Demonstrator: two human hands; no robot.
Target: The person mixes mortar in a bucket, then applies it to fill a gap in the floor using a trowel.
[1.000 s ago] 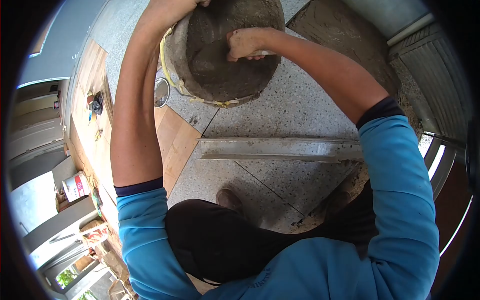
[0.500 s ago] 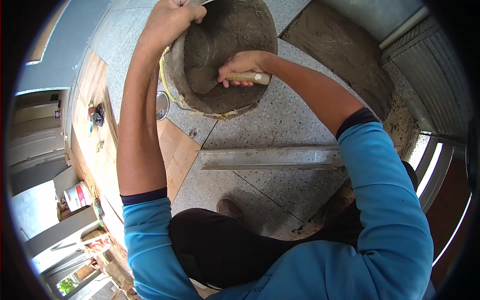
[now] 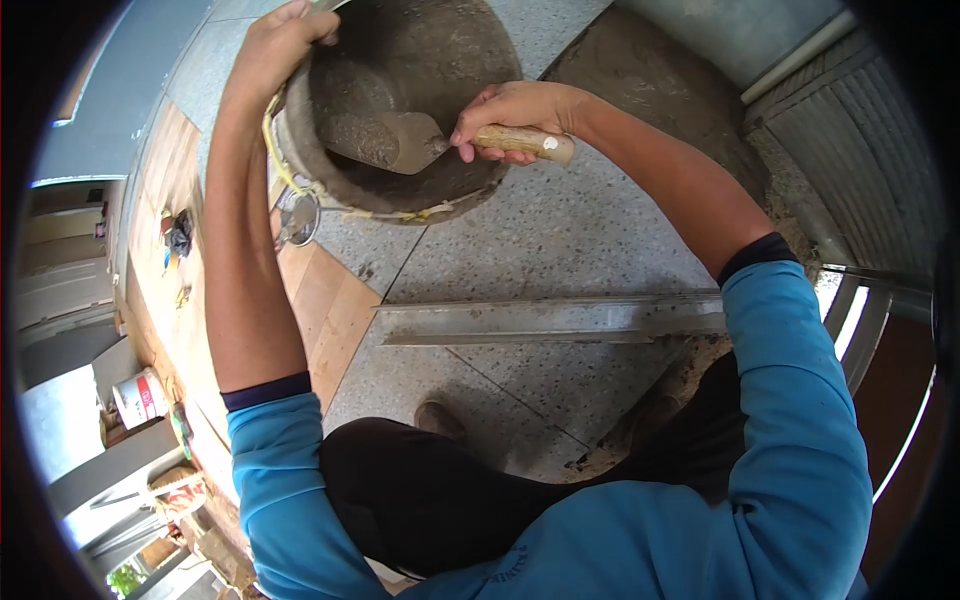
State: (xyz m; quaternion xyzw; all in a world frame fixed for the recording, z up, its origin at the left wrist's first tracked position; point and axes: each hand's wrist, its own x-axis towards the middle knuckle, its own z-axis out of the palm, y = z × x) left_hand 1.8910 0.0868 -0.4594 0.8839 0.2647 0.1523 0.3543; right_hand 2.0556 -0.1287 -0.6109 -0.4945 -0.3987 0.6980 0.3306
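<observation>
My right hand (image 3: 510, 118) is closed round the wooden handle of a trowel (image 3: 415, 143), whose blade carries some grey-brown mortar (image 3: 362, 138). The blade is inside the mouth of a tilted, mortar-caked bucket (image 3: 425, 60). At the upper left, my left hand (image 3: 285, 45) grips the bucket's rim with curled fingers; part of its grip is hidden behind the rim. Yellowish cord or residue runs along the bucket's near edge. Wet mortar (image 3: 655, 90) lies spread over the floor right of the bucket.
A long metal straightedge (image 3: 550, 320) lies across the speckled floor tiles (image 3: 560, 240) before my feet. Beside the bucket stands a small round container (image 3: 299, 217). Corrugated metal (image 3: 850, 150) leans at the right. A white pail (image 3: 140, 398) and scattered items are at left.
My right hand has lifted the trowel up and right from the bucket's bottom, now with mortar on its blade. The bucket and my left hand appear shifted left in view.
</observation>
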